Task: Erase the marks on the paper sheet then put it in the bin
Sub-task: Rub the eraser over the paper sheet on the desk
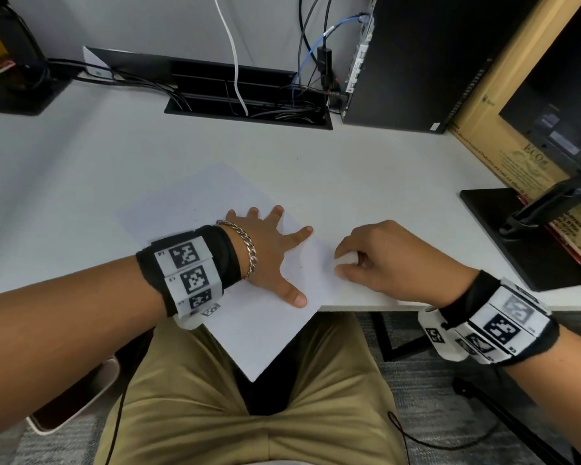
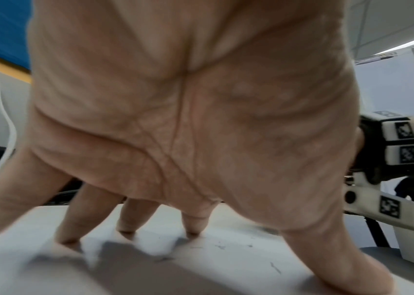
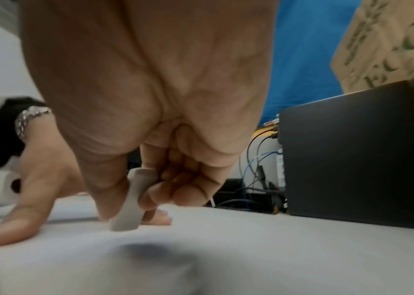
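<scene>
A white paper sheet (image 1: 215, 203) lies askew on the white desk (image 1: 366, 169), one corner hanging past the front edge over my lap. My left hand (image 1: 269, 243) presses flat on it with fingers spread straight. In the left wrist view the fingertips (image 2: 124, 225) touch the paper sheet (image 2: 226, 259), which carries faint grey marks. My right hand (image 1: 376, 260) pinches a white eraser (image 1: 348, 258) at the sheet's right edge. The right wrist view shows the eraser (image 3: 130, 201) upright between thumb and fingers, its lower end on the paper sheet (image 3: 200, 249).
A black cable tray (image 1: 249, 99) with wires opens at the desk's back. A black computer tower (image 1: 416, 62) and a cardboard box (image 1: 503, 129) stand at the back right. A black monitor base (image 1: 524, 236) sits right of my right hand. No bin shows in any view.
</scene>
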Demonstrator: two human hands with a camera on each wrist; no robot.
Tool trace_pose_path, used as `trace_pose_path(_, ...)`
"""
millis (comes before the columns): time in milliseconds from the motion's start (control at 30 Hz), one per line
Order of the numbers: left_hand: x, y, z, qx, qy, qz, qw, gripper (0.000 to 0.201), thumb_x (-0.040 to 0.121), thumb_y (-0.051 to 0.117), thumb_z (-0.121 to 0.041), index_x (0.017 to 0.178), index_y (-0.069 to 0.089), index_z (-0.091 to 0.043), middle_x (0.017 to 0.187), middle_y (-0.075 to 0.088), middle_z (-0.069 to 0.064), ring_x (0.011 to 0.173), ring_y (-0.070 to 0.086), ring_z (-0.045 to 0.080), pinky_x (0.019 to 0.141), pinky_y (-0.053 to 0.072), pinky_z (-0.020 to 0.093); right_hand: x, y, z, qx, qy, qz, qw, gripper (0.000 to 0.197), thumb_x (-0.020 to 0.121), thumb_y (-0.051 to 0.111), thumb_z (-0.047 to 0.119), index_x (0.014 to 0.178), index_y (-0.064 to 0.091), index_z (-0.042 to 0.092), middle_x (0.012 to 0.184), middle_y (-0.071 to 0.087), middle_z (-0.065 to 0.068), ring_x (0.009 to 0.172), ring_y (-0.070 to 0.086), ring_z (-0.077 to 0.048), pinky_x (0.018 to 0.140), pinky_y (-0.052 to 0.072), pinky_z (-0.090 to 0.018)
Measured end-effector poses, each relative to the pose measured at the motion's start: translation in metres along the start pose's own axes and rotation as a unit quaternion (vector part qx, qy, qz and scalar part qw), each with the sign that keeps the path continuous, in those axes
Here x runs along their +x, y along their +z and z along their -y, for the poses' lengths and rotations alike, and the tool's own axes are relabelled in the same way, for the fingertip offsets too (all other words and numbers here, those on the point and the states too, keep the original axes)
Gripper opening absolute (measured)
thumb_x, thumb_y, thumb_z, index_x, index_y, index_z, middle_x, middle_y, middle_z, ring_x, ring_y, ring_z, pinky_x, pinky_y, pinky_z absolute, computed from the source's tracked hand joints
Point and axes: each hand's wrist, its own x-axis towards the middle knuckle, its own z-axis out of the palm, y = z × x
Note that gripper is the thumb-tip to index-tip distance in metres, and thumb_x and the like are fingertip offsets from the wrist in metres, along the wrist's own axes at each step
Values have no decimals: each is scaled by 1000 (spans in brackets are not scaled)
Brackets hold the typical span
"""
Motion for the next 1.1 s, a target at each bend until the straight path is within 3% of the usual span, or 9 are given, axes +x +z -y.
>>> trace_pose_path(100, -2, -7, 15, 6, 39, 23, 999, 128, 65, 57, -99, 153, -26, -58, 169, -33, 1, 159, -14, 41, 127, 2, 64, -5, -4, -2, 7, 1, -12, 1000, 30, 94, 66, 45, 117, 74, 28, 83, 54, 23, 74, 53, 11, 71, 37, -6)
trace_pose_path(267, 1, -18, 28, 38, 97, 41, 994, 133, 68, 65, -92, 156, -28, -52, 168, -35, -3, 158, -22, 35, 127, -7, 60, -12, 17, 10, 28, -29, -13, 999, 30, 94, 66, 43, 117, 74, 26, 83, 51, 24, 70, 50, 9, 73, 36, -6)
trace_pose_path(467, 0, 2, 14, -25, 50, 37, 998, 145, 67, 59, -96, 157, -34, -31, 164, -42, 4, 156, -27, 37, 127, -2, 56, -20, 27, 28, 30, -43, 15, 999, 30, 96, 57, 47, 118, 69, 31, 98, 62, 15, 87, 57, -4, 84, 50, -28)
trace_pose_path(567, 2, 3, 15, -32, 57, 27, 998, 145, 67, 59, -96, 158, -34, -31, 164, -42, 4, 155, -28, 37, 129, -2, 56, -8, 16, 27, 24, -44, 28, 998, 32, 98, 60, 44, 126, 67, 29, 98, 54, 19, 87, 54, -2, 85, 47, -25)
trace_pose_path(667, 5, 0, 16, -48, 54, 22, 997, 139, 68, 54, -98, 160, -28, -33, 167, -37, 3, 157, -24, 35, 129, 0, 56, 13, 8, 22, 7, -38, 17, 999, 32, 97, 63, 41, 126, 69, 28, 92, 49, 19, 83, 51, -3, 84, 49, -29)
trace_pose_path(767, 9, 2, 14, -53, 57, 2, 997, 138, 69, 55, -97, 162, -26, -33, 169, -34, 4, 158, -21, 37, 129, 6, 59, 27, 10, 22, -15, -32, 22, 999, 33, 99, 61, 39, 128, 67, 28, 95, 50, 14, 87, 49, -8, 83, 46, -30)
trace_pose_path(867, 11, 5, 13, -51, 55, -3, 997, 139, 70, 56, -96, 162, -25, -32, 169, -33, 6, 158, -20, 39, 129, 8, 59, 24, 12, 24, -29, -44, 37, 998, 33, 100, 59, 38, 129, 67, 25, 102, 60, 6, 95, 58, -18, 84, 48, -33)
trace_pose_path(1000, 13, 4, 13, -41, 51, -3, 998, 140, 68, 56, -97, 162, -26, -32, 169, -33, 6, 158, -20, 39, 129, 6, 58, 18, 7, 24, -17, -102, 81, 991, 33, 99, 60, 40, 127, 69, 26, 102, 64, 6, 87, 56, -12, 84, 51, -34)
trace_pose_path(1100, 14, 4, 12, -40, 50, -3, 998, 141, 68, 56, -97, 161, -27, -32, 168, -34, 5, 158, -20, 37, 129, 3, 57, 37, 3, 19, -36, -78, 46, 995, 33, 98, 61, 39, 127, 69, 24, 98, 61, 6, 83, 52, -11, 82, 51, -34)
